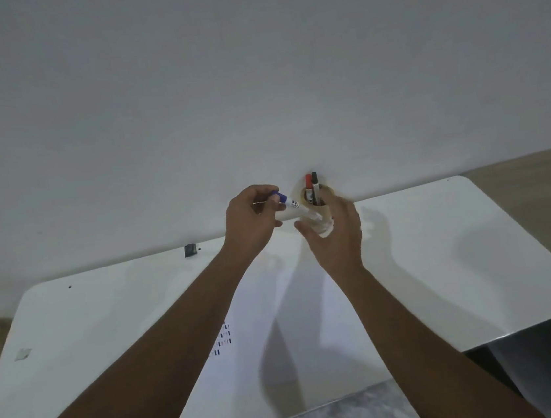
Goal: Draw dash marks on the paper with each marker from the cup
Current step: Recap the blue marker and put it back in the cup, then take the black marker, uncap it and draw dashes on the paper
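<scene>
At the bench's (440, 224) far edge, left hand (251, 222) pinches a blue-capped marker (292, 203); right hand (335, 233) wraps the marker cup (319, 217), steadying it.

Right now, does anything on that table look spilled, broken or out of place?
Nothing stands out. The cup is upright with red and black markers inside, the left hand holds the blue marker, and the paper lies flat.

Blue-capped white marker (289, 203) in left hand (251, 222). Red-capped marker (308, 184) and black-capped marker (315, 183) just above right hand (337, 232), in tan cup (323, 208). White paper (249, 349) below hands, rows of dark blue dashes (223, 338). White counter (444, 258). Grey-white wall (252, 74).
</scene>
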